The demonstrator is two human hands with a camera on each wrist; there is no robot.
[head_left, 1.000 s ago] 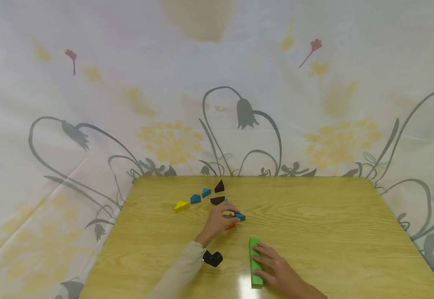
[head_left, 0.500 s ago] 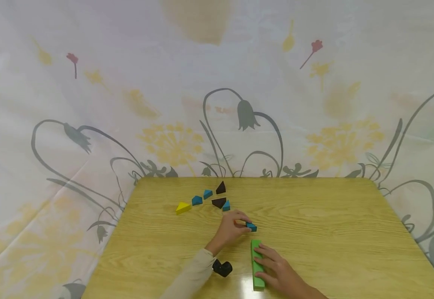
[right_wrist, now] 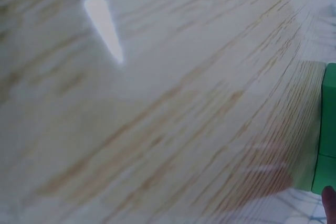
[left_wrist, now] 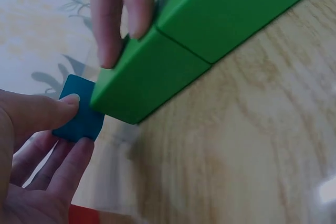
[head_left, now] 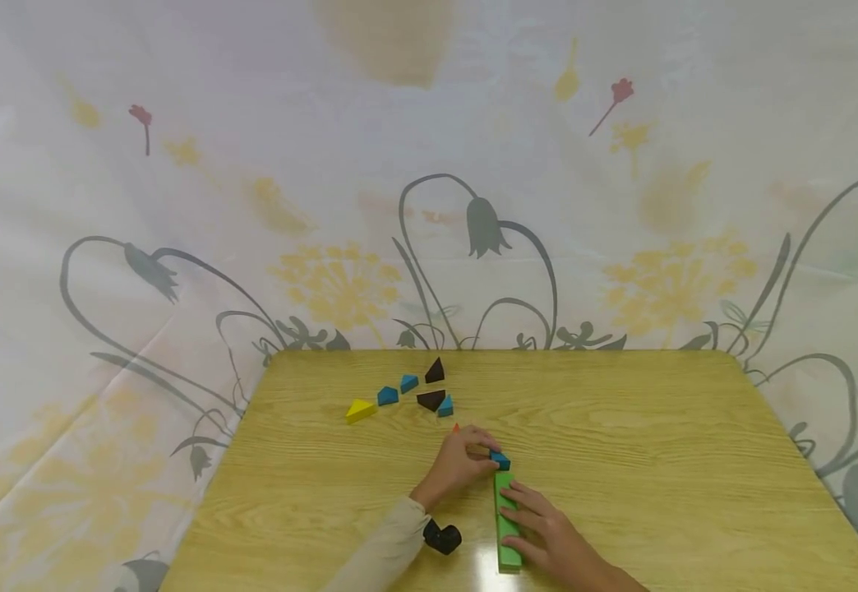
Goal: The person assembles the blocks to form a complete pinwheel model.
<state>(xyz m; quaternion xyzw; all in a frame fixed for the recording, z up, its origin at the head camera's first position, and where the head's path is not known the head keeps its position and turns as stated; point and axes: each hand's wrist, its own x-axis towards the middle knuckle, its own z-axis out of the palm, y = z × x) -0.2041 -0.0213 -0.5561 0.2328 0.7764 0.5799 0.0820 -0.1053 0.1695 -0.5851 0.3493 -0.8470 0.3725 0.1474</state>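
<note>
My left hand pinches a small blue block between thumb and fingers, at the far end of two green blocks lined up end to end. In the left wrist view the blue block is right at the end face of the nearer green block. Fingers of my right hand lie spread over the right edge of the green row, touching it. The right wrist view has only a fingertip beside the green. An orange block is mostly hidden behind my left hand.
Farther back on the wooden table lie a yellow triangular block, two black blocks and several small blue blocks. A black device sits at my left cuff. A flower-patterned curtain hangs behind the table.
My left hand has carried the blue block right and toward me, up to the far end of the green row. My right hand stays on the green blocks.
</note>
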